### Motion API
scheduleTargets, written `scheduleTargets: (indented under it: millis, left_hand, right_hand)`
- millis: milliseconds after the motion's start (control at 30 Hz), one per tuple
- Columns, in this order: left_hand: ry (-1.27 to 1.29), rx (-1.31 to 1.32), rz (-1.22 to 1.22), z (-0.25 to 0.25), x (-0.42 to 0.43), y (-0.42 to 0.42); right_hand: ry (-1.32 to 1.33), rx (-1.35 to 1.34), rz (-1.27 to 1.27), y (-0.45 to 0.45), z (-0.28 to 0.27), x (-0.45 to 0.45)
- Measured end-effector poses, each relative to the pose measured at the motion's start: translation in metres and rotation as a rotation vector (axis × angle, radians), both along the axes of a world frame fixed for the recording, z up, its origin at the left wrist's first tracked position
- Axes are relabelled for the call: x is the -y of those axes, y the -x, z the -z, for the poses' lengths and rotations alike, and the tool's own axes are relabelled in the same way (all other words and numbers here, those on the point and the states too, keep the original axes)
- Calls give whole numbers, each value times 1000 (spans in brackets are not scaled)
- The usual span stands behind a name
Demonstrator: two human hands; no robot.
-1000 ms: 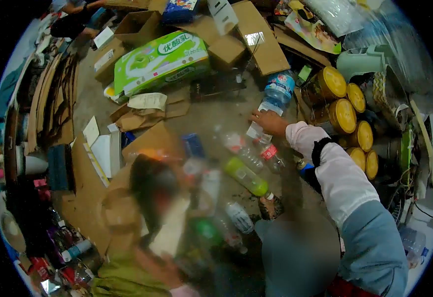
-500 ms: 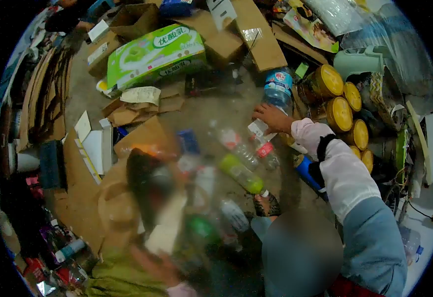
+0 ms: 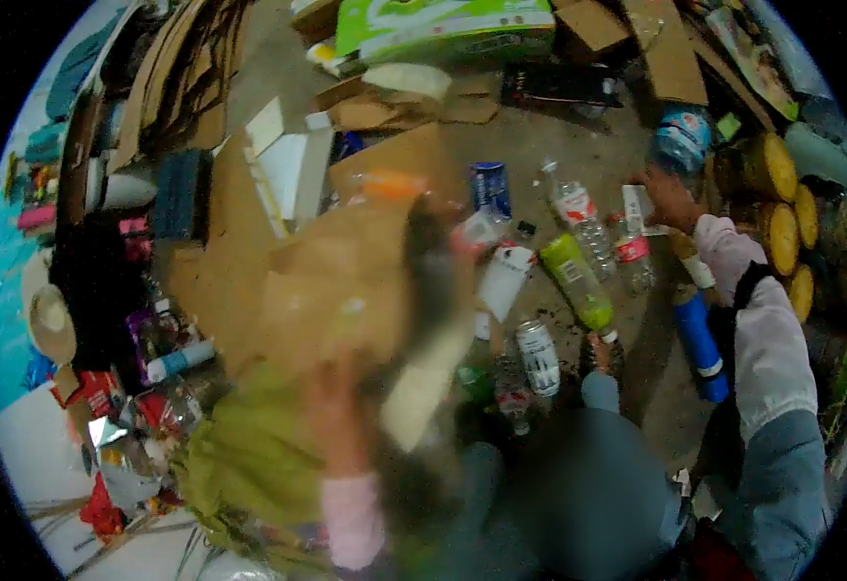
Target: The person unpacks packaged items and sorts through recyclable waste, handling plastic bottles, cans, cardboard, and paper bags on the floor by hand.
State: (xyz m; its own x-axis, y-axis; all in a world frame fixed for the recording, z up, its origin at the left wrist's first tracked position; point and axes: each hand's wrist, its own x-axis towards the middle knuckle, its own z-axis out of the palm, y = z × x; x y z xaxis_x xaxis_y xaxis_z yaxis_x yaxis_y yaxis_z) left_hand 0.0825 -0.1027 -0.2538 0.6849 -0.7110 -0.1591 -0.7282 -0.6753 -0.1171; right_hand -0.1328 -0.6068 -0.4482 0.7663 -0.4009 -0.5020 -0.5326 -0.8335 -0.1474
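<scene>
2 hands, well apart. Right hand [image 3: 673,201] near blue-labelled bottle [image 3: 683,137], beside white card [image 3: 635,205]; contact and finger closure cannot be told. Left hand [image 3: 339,397], blurred, near cardboard [image 3: 322,310] and olive cloth [image 3: 249,455]; grip likewise unclear. Red-labelled bottle [image 3: 633,252] on floor [image 3: 607,145]: stray knuckle nudge could roll it into green bottle [image 3: 578,281].
</scene>
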Motion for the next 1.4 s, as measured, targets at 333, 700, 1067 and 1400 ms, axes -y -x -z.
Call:
scheduleTargets:
  millis: [333,700,1067,1400]
  left_hand:
    - [-41,147,13,5,32,-11]
    - [325,379,-122,-3,-8,-10]
    - [517,151,-379,-2,-12,-1]
    - [478,129,-494,3,-43,-9]
  right_hand:
    - [-700,614,710,7,13,59]
    - [-957,1094,755,-119,-163,-157]
    - [-860,809,131,-180,-102,-253]
    - [-483,1115,654,-137,-29,-46]
